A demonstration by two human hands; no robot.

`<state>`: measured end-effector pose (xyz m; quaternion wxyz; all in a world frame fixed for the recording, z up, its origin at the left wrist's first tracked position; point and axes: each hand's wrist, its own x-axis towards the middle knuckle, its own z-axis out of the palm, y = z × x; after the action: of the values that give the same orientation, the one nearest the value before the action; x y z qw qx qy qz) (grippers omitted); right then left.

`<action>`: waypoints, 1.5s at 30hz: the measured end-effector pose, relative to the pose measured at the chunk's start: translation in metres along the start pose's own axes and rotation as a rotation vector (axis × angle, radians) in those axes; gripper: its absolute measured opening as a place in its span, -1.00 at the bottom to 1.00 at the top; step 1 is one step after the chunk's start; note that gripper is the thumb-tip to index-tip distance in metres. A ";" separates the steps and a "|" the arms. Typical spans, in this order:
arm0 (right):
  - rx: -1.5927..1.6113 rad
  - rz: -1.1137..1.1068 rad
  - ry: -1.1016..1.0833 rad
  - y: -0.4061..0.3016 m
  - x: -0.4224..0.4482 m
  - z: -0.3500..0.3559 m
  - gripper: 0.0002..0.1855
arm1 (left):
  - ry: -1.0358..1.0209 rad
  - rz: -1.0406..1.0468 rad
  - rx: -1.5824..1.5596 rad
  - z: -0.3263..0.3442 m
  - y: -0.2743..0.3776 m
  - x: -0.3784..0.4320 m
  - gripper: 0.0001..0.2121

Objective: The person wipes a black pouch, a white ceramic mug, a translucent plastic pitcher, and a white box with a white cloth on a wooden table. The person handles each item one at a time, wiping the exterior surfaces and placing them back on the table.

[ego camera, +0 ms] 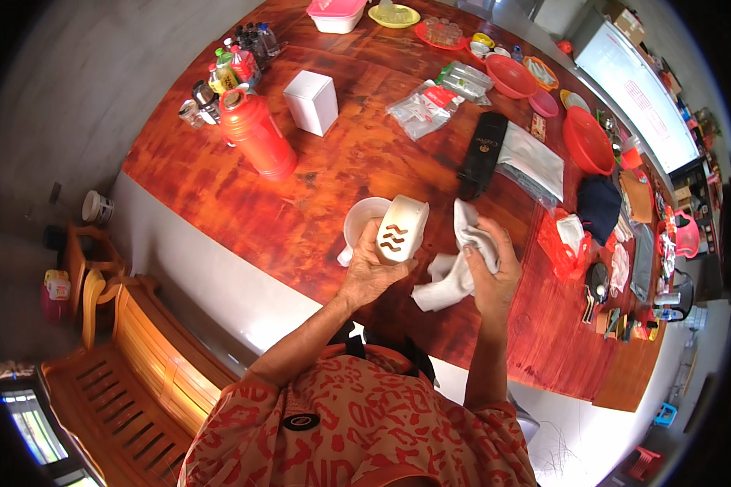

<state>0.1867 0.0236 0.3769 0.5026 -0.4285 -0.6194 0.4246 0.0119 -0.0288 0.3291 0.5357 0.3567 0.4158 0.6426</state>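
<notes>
My left hand (pixel 371 268) grips a white holder (pixel 403 228) with rounded corners and several wavy brown marks or slots on the face turned toward me. In my right hand (pixel 496 268) is a crumpled white cloth (pixel 454 283), pinched between thumb and fingers, its loose end hanging to the left. The cloth and the holder are apart. Just behind my left hand stands a translucent white plastic cup (pixel 359 219) with a handle, partly hidden by the hand and the holder. All of this is over the near part of a red-brown wooden table (pixel 329 176).
A red thermos flask (pixel 259 137) and a white box (pixel 312 103) stand at the far left, near several bottles (pixel 237 64). Beyond my right hand lie a black pouch (pixel 484 152), plastic packets (pixel 426 109) and red basins (pixel 588 140). A wooden bench (pixel 128 389) is at lower left.
</notes>
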 end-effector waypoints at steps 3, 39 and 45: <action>-0.416 -0.474 -0.097 -0.021 -0.006 0.016 -0.60 | -0.028 0.150 0.147 0.016 -0.022 -0.003 -0.51; -0.096 0.018 0.240 -0.031 -0.014 0.036 -0.88 | -0.780 0.445 0.639 -0.034 0.037 -0.002 -0.46; -0.860 -0.326 0.393 -0.068 -0.086 0.054 -0.62 | -0.836 0.225 0.402 -0.010 0.030 -0.015 -0.42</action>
<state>0.1370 -0.0819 0.4125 0.4473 -0.5664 -0.6910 -0.0422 -0.0062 -0.0474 0.3520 0.5046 0.7241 0.2395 0.4047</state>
